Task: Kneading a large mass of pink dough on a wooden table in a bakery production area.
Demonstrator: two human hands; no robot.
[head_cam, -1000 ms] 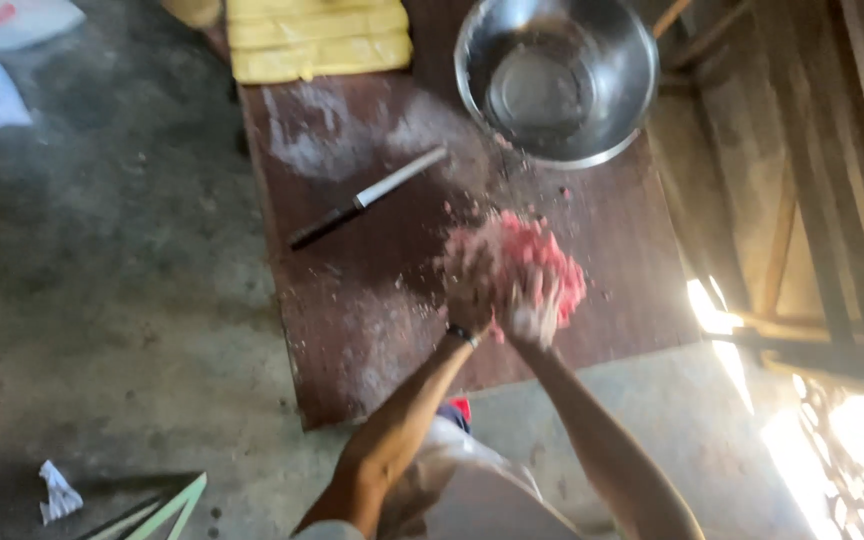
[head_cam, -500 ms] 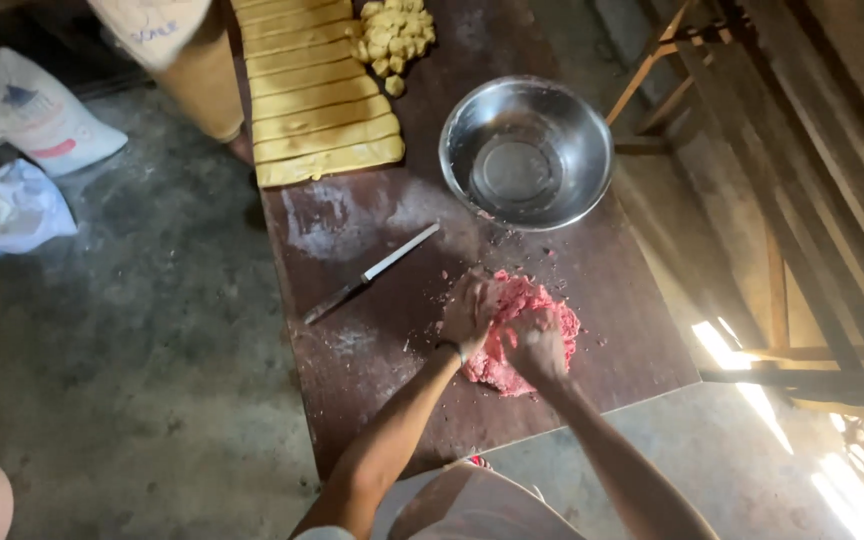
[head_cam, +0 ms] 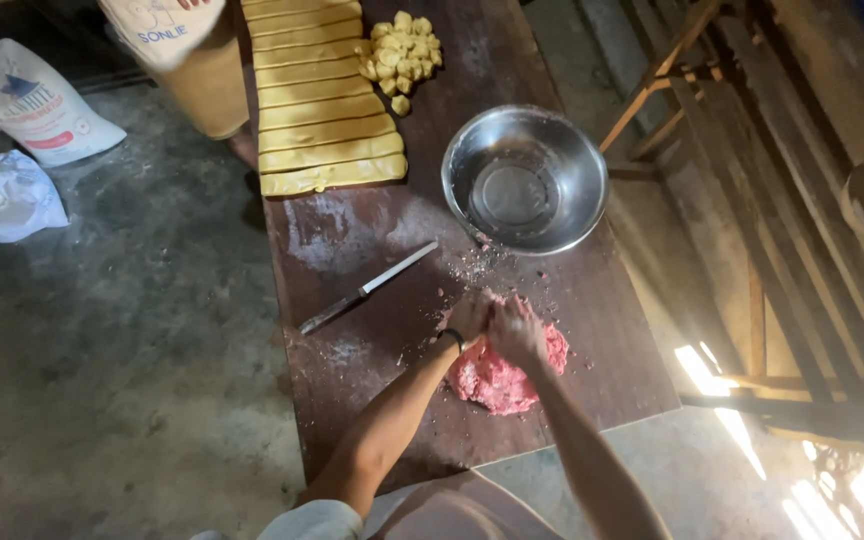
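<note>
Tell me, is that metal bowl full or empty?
Empty, nearly. The bowl stands upright on the table and its shiny bare bottom shows; only crumbs lie by its rim.

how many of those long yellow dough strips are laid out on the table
8 yellow dough strips can be counted, stacked side by side at the table's far left end; more may be cut off by the frame's top edge.

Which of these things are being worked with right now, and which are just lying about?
In hand:
- pink dough, pressed on the table
- left hand
- right hand

Lying about:
- knife
- steel bowl
- yellow strips
- yellow chunks
- bags on the floor
</note>
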